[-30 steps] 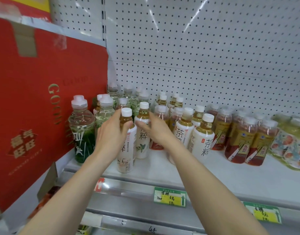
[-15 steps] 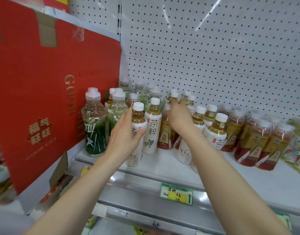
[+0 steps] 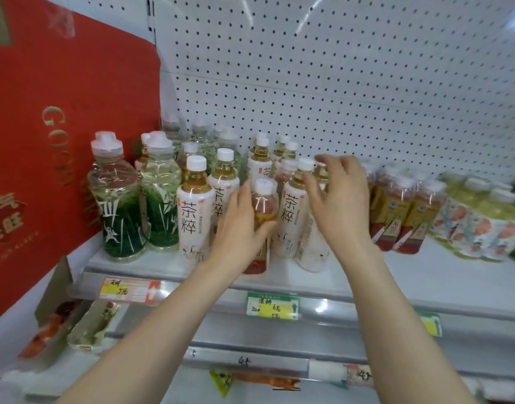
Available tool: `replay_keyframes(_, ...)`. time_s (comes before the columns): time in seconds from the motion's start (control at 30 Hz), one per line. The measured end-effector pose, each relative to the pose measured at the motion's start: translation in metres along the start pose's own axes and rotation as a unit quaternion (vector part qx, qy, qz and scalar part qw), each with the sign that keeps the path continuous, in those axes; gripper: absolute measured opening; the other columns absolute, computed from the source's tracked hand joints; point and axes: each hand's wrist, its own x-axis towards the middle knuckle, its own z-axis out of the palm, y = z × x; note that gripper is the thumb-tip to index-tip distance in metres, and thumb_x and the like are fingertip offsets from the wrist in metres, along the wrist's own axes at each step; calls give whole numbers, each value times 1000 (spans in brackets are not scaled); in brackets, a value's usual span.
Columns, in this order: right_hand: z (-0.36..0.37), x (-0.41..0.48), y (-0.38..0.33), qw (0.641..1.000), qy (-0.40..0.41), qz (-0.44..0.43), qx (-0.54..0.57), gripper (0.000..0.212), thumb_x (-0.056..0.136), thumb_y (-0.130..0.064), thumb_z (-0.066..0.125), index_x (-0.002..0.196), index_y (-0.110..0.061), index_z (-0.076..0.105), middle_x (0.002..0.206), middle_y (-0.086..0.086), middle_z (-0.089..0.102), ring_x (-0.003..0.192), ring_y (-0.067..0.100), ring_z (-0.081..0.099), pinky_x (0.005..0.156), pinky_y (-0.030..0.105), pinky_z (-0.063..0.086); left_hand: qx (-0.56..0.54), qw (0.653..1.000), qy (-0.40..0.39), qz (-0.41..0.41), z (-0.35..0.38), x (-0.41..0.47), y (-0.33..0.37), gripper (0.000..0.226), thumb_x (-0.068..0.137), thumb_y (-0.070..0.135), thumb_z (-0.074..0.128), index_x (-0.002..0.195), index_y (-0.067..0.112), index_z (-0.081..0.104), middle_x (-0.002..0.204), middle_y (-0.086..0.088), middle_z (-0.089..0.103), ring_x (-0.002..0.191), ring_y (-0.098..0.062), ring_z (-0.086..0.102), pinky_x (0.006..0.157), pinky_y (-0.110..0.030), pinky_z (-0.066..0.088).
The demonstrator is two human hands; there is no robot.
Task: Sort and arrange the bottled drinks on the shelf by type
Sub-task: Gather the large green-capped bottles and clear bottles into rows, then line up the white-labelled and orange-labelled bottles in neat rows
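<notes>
Bottled drinks fill the shelf [image 3: 323, 275] across the middle of the frame, mostly grouped by kind. At far left, beside a red carton [image 3: 46, 170], stand clear bottles with green labels [image 3: 116, 199], their liquid pale. Next come white-labelled tea bottles [image 3: 193, 205] holding amber drink, in rows running back toward the pegboard. Among them, at centre, sits one red-and-yellow labelled bottle [image 3: 263, 211] with reddish tea; the left hand [image 3: 238, 225] wraps its body, probably because it belongs with its matching group further right. The right hand [image 3: 338, 199] hovers with fingers spread, holding nothing, over the neighbouring white bottles, likely steadying them or clearing a gap. Right of it stand the matching red-and-yellow bottles [image 3: 402, 211], and at the far right, floral-labelled bottles [image 3: 477, 225] with yellowish drink.
</notes>
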Motion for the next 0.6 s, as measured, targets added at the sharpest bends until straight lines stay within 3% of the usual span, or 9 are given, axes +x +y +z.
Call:
replay_keyframes(0.03,-4,-1,13,999,20,37,-26,54,94,-44,60,135,-11,53,126,17,53,116,37,50,94,42,41,0,1000,6,-14,0,1,-1,91,83,41,71,154,22,17,154,-1,31,140,-20,36,110,-50,39)
replay_keyframes(0.07,-5,-3,26,995,-10,85,-41,62,92,-50,58,139,-11,47,131,18,51,119,39,49,94,43,41,6,1000,9,-22,0,2,-3,89,83,43,71,153,21,20,153,-1,32,138,-20,39,109,-50,41)
replay_keyframes(0.13,-2,-7,43,981,-125,149,-24,69,90,-58,57,140,-13,41,133,15,54,119,37,52,87,41,41,21,1000,9,-22,0,0,-2,88,83,44,71,152,20,21,152,-2,32,136,-20,41,108,-50,42)
replay_keyframes(0.23,10,-9,50,979,-162,122,27,58,92,-53,57,134,-14,44,120,7,64,110,32,59,75,34,36,21,999,21,-20,-2,-2,1,87,83,42,71,152,21,22,152,0,34,135,-19,42,109,-48,41)
replay_keyframes(0.37,28,-8,36,982,-167,70,54,63,90,-56,57,137,-16,44,117,6,66,108,30,61,81,37,45,39,998,39,-36,-6,-9,1,86,82,40,73,151,21,25,150,0,37,135,-20,42,108,-46,41)
replay_keyframes(0.6,68,4,1,975,-185,16,121,57,95,-40,57,145,-16,41,145,13,44,130,32,45,99,40,40,53,996,66,-35,-6,-13,1,78,81,36,74,145,20,33,138,0,45,126,-18,45,104,-42,44)
